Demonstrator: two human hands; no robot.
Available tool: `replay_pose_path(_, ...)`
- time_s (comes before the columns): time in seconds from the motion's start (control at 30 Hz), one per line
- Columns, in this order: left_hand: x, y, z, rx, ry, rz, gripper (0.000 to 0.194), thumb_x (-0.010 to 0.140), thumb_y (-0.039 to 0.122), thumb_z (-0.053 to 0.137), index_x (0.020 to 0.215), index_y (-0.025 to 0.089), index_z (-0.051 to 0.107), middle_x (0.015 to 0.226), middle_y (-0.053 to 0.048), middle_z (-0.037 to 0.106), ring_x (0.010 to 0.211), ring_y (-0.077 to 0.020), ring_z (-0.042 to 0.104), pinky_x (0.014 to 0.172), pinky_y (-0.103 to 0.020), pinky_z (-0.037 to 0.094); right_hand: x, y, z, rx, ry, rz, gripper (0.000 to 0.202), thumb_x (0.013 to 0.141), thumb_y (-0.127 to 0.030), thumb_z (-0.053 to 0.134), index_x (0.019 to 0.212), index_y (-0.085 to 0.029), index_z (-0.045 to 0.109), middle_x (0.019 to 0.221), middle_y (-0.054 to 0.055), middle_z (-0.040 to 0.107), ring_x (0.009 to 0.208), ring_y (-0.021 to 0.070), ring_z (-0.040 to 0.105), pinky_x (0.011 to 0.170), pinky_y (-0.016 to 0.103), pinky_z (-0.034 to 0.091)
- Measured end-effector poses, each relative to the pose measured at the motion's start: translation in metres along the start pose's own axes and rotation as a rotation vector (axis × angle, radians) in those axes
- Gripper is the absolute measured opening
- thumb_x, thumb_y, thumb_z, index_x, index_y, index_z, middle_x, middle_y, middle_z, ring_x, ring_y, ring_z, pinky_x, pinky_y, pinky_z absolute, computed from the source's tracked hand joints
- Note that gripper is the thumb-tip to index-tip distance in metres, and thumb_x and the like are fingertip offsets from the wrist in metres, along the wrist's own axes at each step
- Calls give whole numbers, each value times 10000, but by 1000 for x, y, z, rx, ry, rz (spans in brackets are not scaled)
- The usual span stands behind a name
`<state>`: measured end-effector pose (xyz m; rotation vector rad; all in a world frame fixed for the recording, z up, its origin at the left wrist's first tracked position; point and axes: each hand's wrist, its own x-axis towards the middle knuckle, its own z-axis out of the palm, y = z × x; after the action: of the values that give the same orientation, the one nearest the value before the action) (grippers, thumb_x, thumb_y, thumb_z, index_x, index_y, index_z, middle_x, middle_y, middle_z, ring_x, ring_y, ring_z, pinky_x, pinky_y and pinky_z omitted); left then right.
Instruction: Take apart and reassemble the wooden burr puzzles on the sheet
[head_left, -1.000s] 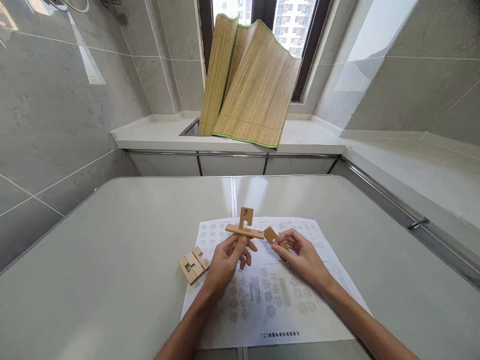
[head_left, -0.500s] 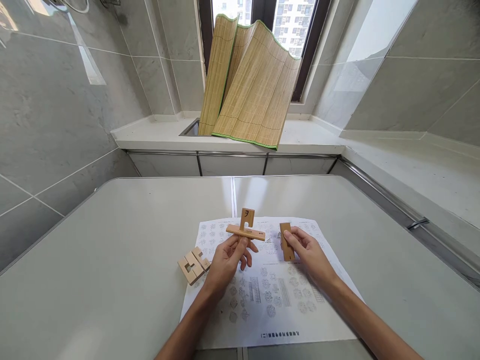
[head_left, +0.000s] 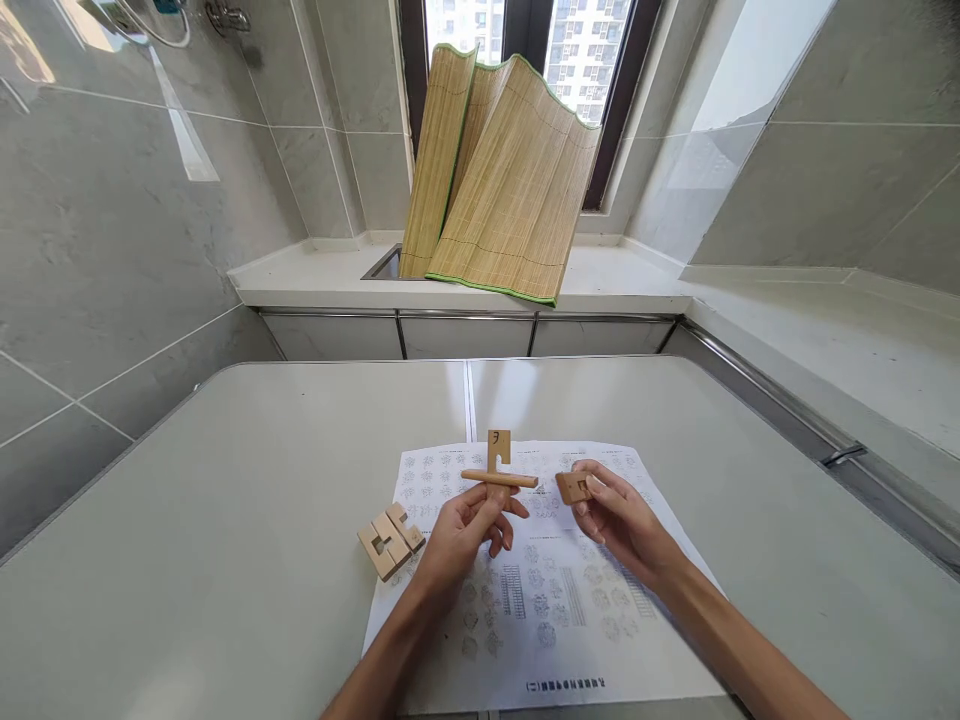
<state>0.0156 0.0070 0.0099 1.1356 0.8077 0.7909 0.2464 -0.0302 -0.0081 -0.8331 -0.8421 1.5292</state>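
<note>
My left hand (head_left: 474, 520) pinches two crossed wooden puzzle pieces above the paper. One is an upright notched puzzle piece (head_left: 499, 446) with a dark mark near its top; the other is a flat puzzle piece (head_left: 517, 481) lying crosswise on it. In my right hand (head_left: 615, 508) is a separate wooden puzzle piece (head_left: 571, 488), turned sideways, with a small notch showing near my fingertips. A gap lies between it and the crossed pieces. Left of my left wrist, several more notched puzzle pieces (head_left: 384, 545) lie side by side, partly over the paper's edge.
A printed sheet (head_left: 555, 655) with rows of small diagrams lies under my hands on the white table (head_left: 225, 500). Beyond the table, a folded bamboo mat (head_left: 517, 190) leans at the window (head_left: 585, 60) on a white ledge (head_left: 322, 280). Grey tiled walls stand on both sides.
My right hand has turned its puzzle piece from upright to sideways, bringing a notch into view. The crossed pieces in my left hand have tilted, so the flat one shows edge-on.
</note>
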Motion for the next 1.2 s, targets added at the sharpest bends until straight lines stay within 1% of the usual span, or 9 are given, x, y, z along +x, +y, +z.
replay_pose_path(0.23, 0, -12, 8, -115, -97, -44, 420, 940, 540, 693, 1008, 127, 737, 920, -86, 714, 567, -81, 490, 529, -245, 350, -5, 2, 5, -6, -61, 46, 344, 940, -466, 755, 1156, -205, 697, 777, 30, 663, 549, 113, 519, 502, 245, 383)
replay_pose_path(0.4, -1, -13, 11, -111, -136, -74, 478, 912, 597, 700, 942, 121, 731, 745, -44, 665, 556, -91, 473, 528, -243, 341, -5, 5, 6, -31, -77, 35, 317, 954, -492, 736, 1112, -224, 675, 831, 36, 699, 541, 116, 566, 499, 245, 391)
replay_pose_path(0.5, -1, -13, 12, -125, -159, -80, 479, 908, 602, 701, 901, 124, 725, 780, -45, 660, 571, -94, 490, 540, -242, 364, -5, 7, 5, -70, -95, 23, 335, 963, -522, 712, 1083, -213, 669, 821, 32, 692, 533, 115, 574, 503, 248, 400)
replay_pose_path(0.77, -2, -12, 13, -102, -197, -54, 458, 943, 579, 665, 889, 128, 724, 715, -34, 637, 548, -96, 456, 543, -248, 348, -5, 7, 11, -142, -99, 22, 404, 942, -598, 696, 1049, -212, 646, 795, 23, 680, 521, 131, 570, 501, 265, 386)
replay_pose_path(0.87, -2, -14, 13, -118, -230, -49, 451, 942, 581, 666, 931, 134, 718, 817, -61, 683, 555, -93, 479, 545, -250, 351, -5, 8, 12, -162, -115, 20, 385, 971, -586, 665, 1047, -210, 633, 685, 0, 655, 531, 139, 563, 526, 266, 383)
replay_pose_path(0.93, -3, -13, 13, -106, -267, -48, 457, 946, 588, 657, 930, 133, 706, 861, -68, 689, 548, -87, 495, 552, -251, 357, -6, 10, 14, -181, -137, 23, 369, 994, -574, 639, 1039, -208, 623, 617, -16, 624, 547, 148, 566, 548, 268, 389)
replay_pose_path(1.03, -6, -8, 16, -32, -354, -72, 497, 980, 608, 587, 893, 129, 685, 807, -51, 656, 537, -87, 505, 570, -258, 368, -6, 13, 16, -238, -154, 43, 349, 1021, -556, 602, 1017, -207, 612, 581, -38, 593, 540, 147, 560, 610, 288, 430)
replay_pose_path(1.13, -10, 1, 17, -20, -479, -119, 501, 1007, 621, 523, 949, 144, 664, 767, -14, 585, 541, -86, 482, 574, -256, 363, -6, 14, 18, -299, -160, 58, 342, 1031, -538, 596, 966, -203, 614, 555, -59, 564, 514, 128, 510, 655, 292, 443)
replay_pose_path(1.2, -13, 4, 18, -33, -541, -147, 486, 1001, 632, 529, 921, 163, 624, 727, 14, 526, 541, -87, 466, 576, -255, 370, -6, 14, 18, -311, -168, 72, 355, 1023, -549, 603, 931, -205, 605, 554, -59, 571, 514, 124, 496, 643, 280, 429)
